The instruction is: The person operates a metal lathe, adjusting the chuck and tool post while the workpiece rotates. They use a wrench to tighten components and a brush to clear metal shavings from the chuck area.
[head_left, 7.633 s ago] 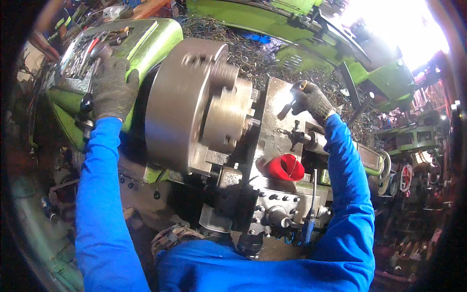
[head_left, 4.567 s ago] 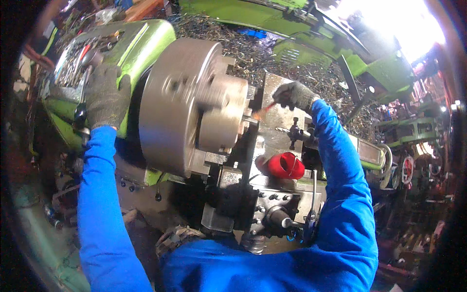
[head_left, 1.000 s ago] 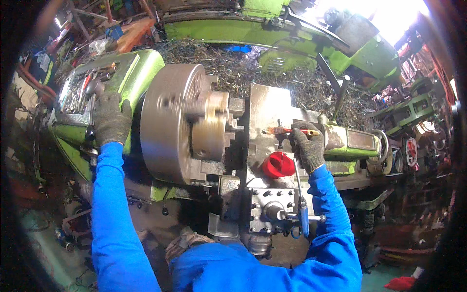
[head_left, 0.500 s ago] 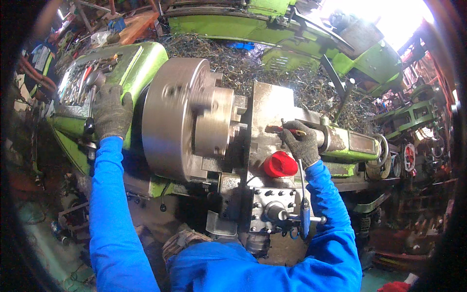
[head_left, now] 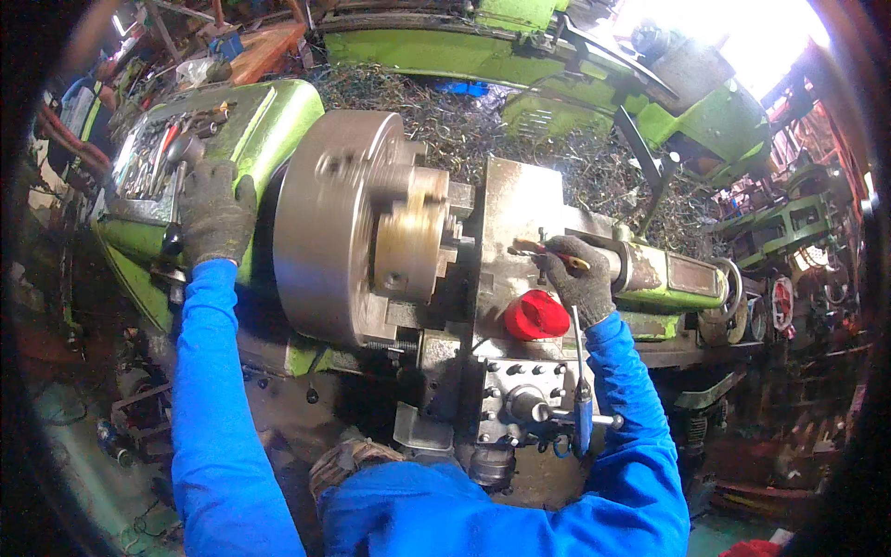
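My left hand [head_left: 218, 209], in a dark grey knit glove, lies on the green headstock [head_left: 276, 121] with its fingers out flat. Beside its fingers stands a lever with a dark ball knob [head_left: 188, 148]. To the right, the big lathe chuck [head_left: 327, 227] is smeared by motion, and so is the brass-coloured round part [head_left: 408, 243] at its face. My gloved right hand [head_left: 580, 278] is closed around a small red-handled tool [head_left: 568, 259] above the metal carriage plate; its working end is unclear. A red cup-like object [head_left: 536, 316] sits just below that hand.
A square tool post [head_left: 522, 401] and a blue-handled air gun [head_left: 583, 413] stand close to my right forearm. The tailstock [head_left: 673, 272] is to the right. Metal shavings [head_left: 399, 97] heap up behind the machine. Small tools [head_left: 153, 153] lie atop the headstock.
The chuck and the part at its face have turned. My right hand and its tool have shifted and tilted slightly. My left hand stays on the headstock.
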`<action>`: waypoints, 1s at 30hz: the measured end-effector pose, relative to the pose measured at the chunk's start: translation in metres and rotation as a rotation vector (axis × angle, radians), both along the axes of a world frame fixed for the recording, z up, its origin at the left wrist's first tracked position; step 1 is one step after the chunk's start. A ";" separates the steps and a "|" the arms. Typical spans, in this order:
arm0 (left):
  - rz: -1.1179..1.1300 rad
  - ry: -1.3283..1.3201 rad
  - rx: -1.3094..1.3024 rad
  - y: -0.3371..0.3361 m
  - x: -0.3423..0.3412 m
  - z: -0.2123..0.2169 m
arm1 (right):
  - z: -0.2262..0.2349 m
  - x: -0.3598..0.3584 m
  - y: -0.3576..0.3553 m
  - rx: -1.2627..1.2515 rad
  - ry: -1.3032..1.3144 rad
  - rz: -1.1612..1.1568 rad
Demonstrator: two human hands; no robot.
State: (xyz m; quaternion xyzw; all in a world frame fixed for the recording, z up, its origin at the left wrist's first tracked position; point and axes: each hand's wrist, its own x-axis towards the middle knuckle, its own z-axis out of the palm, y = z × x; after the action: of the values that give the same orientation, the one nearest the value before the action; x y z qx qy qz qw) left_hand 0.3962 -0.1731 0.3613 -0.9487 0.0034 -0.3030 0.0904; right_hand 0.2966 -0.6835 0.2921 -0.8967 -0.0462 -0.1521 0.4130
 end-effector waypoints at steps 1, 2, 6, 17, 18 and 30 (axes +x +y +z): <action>-0.007 -0.001 -0.011 -0.001 0.000 -0.001 | -0.004 0.000 -0.003 -0.040 -0.024 0.035; -0.008 -0.005 -0.016 -0.001 -0.001 0.000 | -0.009 0.002 -0.004 -0.076 -0.052 0.075; -0.018 -0.017 0.020 0.001 0.000 0.000 | 0.010 -0.002 0.000 -0.185 -0.035 -0.039; -0.042 -0.101 0.036 0.000 -0.001 0.001 | -0.007 -0.001 0.006 -0.144 -0.125 0.139; -0.081 -0.178 0.097 0.000 0.001 0.001 | -0.010 0.000 0.003 -0.159 -0.110 0.156; -0.062 -0.101 0.051 0.002 0.002 -0.002 | 0.000 -0.031 -0.033 0.411 0.081 -0.149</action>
State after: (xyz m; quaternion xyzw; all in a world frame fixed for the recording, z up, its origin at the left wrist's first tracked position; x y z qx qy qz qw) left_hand 0.3982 -0.1714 0.3589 -0.9290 0.0360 -0.3530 0.1052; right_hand 0.2653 -0.7165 0.2925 -0.7999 0.0687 -0.1523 0.5763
